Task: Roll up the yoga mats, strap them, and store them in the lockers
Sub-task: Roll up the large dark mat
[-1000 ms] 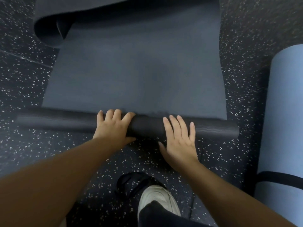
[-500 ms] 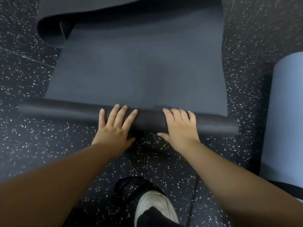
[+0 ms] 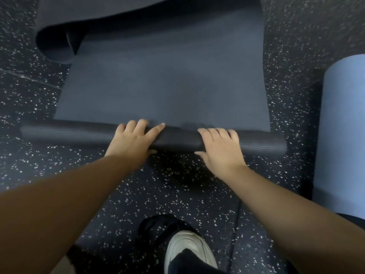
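Observation:
A dark grey yoga mat (image 3: pixel 162 80) lies on the speckled floor, its near end wound into a tight roll (image 3: pixel 65 133) that spans the mat's width. My left hand (image 3: pixel 132 141) lies over the middle of the roll, fingers draped across its top and thumb on the near side. My right hand (image 3: pixel 219 149) grips the roll just to the right, fingers curled over the top. The mat's far end (image 3: pixel 57 42) curls up at the upper left. A black strap (image 3: pixel 150 226) lies on the floor beside my shoe.
A rolled light blue mat (image 3: pixel 345 125) lies along the right edge, a dark band (image 3: pixel 353 216) around its near part. My white shoe (image 3: pixel 189 248) stands at the bottom centre. Speckled rubber floor (image 3: pixel 29 91) surrounds the mats.
The roll has moved away from me over the flat mat and grown slightly thicker. Both hands went from lying flat on it to wrapping over its top.

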Demonstrator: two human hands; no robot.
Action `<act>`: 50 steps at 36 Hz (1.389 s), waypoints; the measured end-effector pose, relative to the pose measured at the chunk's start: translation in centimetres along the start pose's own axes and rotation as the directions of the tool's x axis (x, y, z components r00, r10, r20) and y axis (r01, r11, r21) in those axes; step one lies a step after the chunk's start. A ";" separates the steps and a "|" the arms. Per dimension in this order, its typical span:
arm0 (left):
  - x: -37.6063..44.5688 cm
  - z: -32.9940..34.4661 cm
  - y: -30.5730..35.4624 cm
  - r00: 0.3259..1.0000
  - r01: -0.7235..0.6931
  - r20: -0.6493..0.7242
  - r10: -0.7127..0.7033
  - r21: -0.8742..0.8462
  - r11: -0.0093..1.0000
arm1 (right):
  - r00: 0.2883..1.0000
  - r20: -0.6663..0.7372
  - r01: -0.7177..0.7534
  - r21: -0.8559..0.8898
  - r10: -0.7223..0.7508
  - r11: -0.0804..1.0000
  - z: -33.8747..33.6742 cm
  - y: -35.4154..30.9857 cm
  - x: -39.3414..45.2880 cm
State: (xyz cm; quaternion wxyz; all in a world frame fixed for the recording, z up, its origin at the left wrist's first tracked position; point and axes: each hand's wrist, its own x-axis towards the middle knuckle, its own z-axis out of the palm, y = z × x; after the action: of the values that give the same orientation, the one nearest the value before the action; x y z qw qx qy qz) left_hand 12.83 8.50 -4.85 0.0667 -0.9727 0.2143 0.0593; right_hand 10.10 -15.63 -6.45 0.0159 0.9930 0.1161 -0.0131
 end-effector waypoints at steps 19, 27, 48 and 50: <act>-4.4 0.2 1.2 0.949 -0.160 0.173 0.263 -0.455 0.876 | 0.941 0.338 -0.068 0.191 -0.001 0.979 -3.1 1.1 -6.3; -1.9 -0.3 0.9 0.874 -0.088 0.424 0.236 -0.340 0.936 | 0.999 0.036 -0.027 0.158 0.021 0.987 -0.7 0.2 -6.9; -0.9 -1.8 2.5 0.966 0.034 0.258 -0.035 0.008 0.999 | 0.988 0.017 0.147 0.169 -0.152 0.975 1.3 -1.1 -8.8; -1.4 -1.5 2.5 0.972 0.048 0.233 -0.039 -0.036 0.998 | 0.989 0.049 0.128 0.176 -0.138 0.976 1.1 -0.9 -7.9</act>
State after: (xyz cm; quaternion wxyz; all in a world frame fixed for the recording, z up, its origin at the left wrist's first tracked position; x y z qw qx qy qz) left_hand 10.64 6.53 -3.41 0.0726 -0.9647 0.1825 0.1757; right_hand 2.19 -16.61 -7.39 -0.0673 0.9798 0.1803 -0.0542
